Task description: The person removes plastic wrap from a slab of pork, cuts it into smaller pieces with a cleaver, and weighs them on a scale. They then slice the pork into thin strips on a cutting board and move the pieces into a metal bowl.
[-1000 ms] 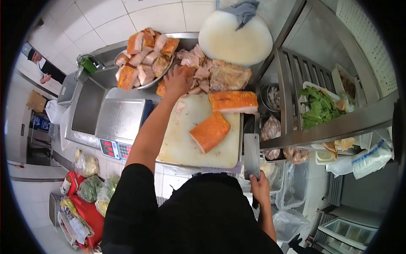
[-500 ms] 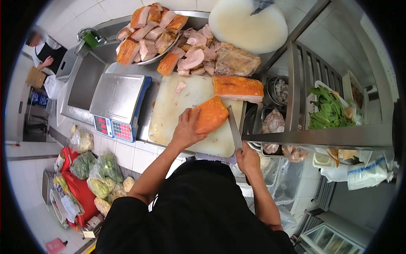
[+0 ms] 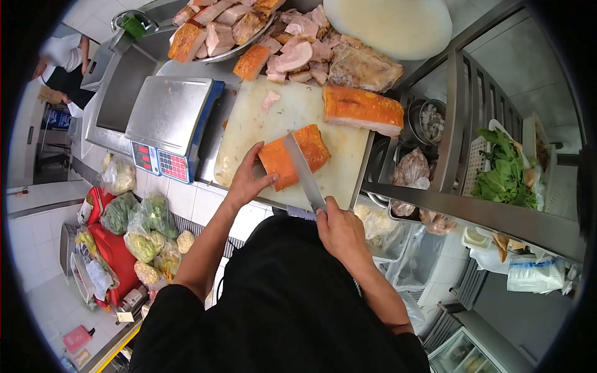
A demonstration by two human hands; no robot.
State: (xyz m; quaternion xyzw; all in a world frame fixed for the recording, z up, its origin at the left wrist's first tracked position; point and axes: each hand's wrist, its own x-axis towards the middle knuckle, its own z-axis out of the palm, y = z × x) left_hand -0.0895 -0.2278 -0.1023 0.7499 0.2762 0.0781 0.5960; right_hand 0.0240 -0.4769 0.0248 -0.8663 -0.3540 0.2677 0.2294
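An orange-skinned slab of meat (image 3: 314,149) lies on the pale cutting board (image 3: 249,115). My left hand (image 3: 250,177) grips its left end, thumb in front and fingers behind. In my right hand (image 3: 339,230) is the handle of a wide knife (image 3: 301,163), its blade lying across the top of the slab. Whether the edge has entered the skin cannot be made out. A second orange-skinned slab (image 3: 364,110) rests at the board's back right corner. Behind the board are many cut meat pieces (image 3: 295,57), and a small scrap (image 3: 270,100) sits on the board.
Left of the board stands a scale (image 3: 171,118), with a sink (image 3: 127,81) beyond it. A round white board (image 3: 388,28) is at the back. To the right are a metal rack (image 3: 454,124) and leafy greens (image 3: 504,171). Another person (image 3: 65,68) stands far left.
The knife has moved left from beside the slab to over its top. The slab has been turned, and my left hand has shifted to its left end. The camera view has shifted.
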